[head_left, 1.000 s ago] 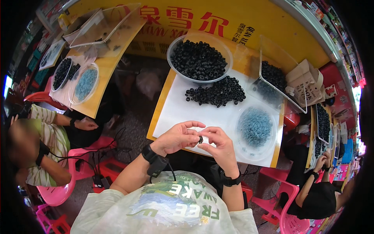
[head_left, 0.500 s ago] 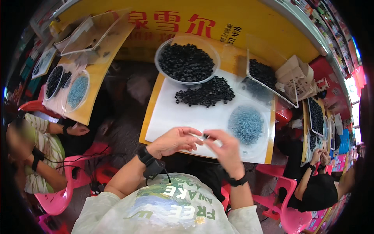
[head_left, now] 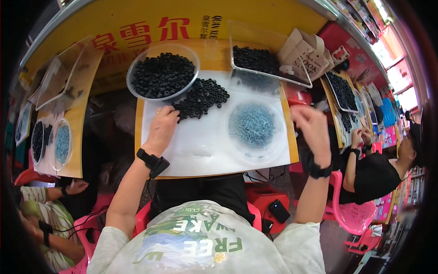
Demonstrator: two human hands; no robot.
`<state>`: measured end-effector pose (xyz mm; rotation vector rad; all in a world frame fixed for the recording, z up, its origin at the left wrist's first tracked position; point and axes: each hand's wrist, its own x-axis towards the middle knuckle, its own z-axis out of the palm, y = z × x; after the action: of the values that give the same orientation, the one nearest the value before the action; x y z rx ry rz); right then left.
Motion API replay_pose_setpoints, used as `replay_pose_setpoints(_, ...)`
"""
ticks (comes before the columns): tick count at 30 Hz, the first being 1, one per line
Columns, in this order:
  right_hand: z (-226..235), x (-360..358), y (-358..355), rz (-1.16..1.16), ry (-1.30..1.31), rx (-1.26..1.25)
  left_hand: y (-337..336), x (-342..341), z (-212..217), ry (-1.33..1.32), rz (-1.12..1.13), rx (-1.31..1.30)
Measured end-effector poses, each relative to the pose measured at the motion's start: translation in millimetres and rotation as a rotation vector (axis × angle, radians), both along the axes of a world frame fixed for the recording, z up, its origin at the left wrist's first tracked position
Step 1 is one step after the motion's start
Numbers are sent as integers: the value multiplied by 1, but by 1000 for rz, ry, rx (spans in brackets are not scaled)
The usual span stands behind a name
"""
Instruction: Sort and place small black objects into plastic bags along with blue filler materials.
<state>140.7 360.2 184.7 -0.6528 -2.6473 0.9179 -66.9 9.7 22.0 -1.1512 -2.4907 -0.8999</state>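
My left hand is at the left edge of a loose pile of small black rings on a white sheet. Its thumb and fingers are pinched together against the pile; whatever sits between the fingertips is hidden. Over the table's right edge, my right hand hovers with bent fingers a little apart, and nothing shows in it. Between the hands lies a round clear dish with many tiny pale-blue pieces. A large clear bowl of more black rings stands behind the pile.
A clear rectangular tray holding black rings stands at the far right, beside a beige paper bag. Something red shows below the tray. Other people sit at side tables. A red stool carries a black device.
My hands were together at the table's front edge, with a small white piece and a black ring between them. Now the left has reached to the pile and the right has swung out rightward.
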Motion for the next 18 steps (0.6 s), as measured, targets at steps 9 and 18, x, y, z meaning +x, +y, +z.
replay_pose_setpoints(9,-137,76,-17,-51,-132,308,13,6,5,10,-23,81)
replay_pose_setpoints(18,-139,67,-27,-77,-192,354,13,1,-10,-33,-43,152)
